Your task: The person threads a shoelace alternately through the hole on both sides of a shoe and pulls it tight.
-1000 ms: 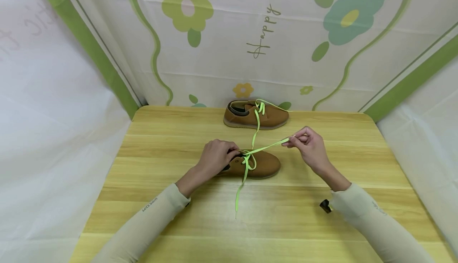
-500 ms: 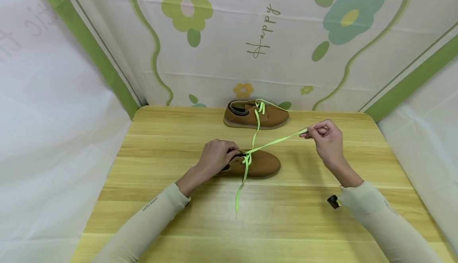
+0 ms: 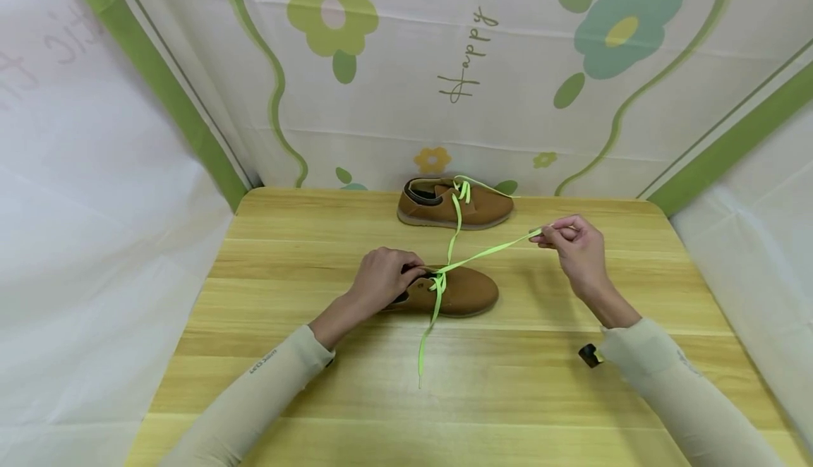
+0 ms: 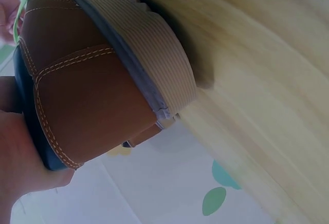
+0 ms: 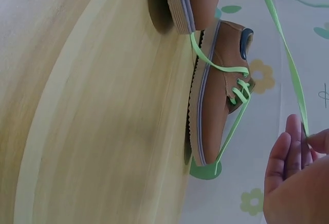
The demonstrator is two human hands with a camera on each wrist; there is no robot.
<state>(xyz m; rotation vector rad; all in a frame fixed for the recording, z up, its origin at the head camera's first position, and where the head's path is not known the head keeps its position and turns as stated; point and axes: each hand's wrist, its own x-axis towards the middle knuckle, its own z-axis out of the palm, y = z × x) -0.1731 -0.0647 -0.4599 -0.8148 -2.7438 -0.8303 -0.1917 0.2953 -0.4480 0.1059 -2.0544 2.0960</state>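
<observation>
A brown shoe [image 3: 473, 292] with a neon-green lace lies with its toe to the right in the head view. My left hand [image 3: 384, 280] grips it at the opening, covering much of the heel part; the left wrist view shows the brown heel side [image 4: 92, 95] and thick ribbed sole close up. Off to the right and above the table, my right hand [image 3: 581, 252] pinches one end of the shoelace [image 3: 492, 250], which runs straight from the eyelets to the fingertips. The lace's other end [image 3: 422, 354] hangs down across the near side onto the table.
Behind it, a matching brown shoe [image 3: 492, 209] with a green lace stands along the back edge of the wooden table [image 3: 286, 234]. One of its lace ends trails toward the near shoe. Printed white fabric [image 3: 394, 100] encloses the back and sides.
My right hand has moved right and away from me, drawing the lace out longer; the loop over the near shoe's front is gone. The left hand stays in place.
</observation>
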